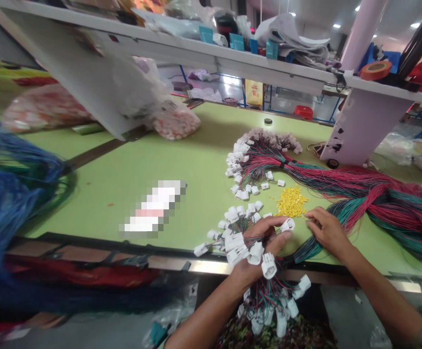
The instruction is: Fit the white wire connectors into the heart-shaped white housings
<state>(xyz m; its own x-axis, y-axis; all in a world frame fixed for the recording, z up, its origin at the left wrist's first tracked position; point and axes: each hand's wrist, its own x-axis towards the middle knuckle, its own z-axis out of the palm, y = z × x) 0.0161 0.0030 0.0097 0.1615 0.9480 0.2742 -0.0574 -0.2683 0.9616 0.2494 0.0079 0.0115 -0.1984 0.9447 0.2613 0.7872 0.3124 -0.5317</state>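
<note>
The plastic wire connectors (256, 252) are white, and their wire bundle (374, 203) is streaked red and dark green. A heap of small pieces (292, 201) shows bright yellow on the lime-green tabletop (123, 184).

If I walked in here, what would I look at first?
Your eye would probably jump to the long bundle of red and green wires across the right side of the green table, ending in a fan of white plastic connectors. Next comes the little heap of yellow pieces just beside that fan. Then you'd see two hands near the front table edge: the left hand gripping a bunch of white connectors, the right hand close beside it.
</note>
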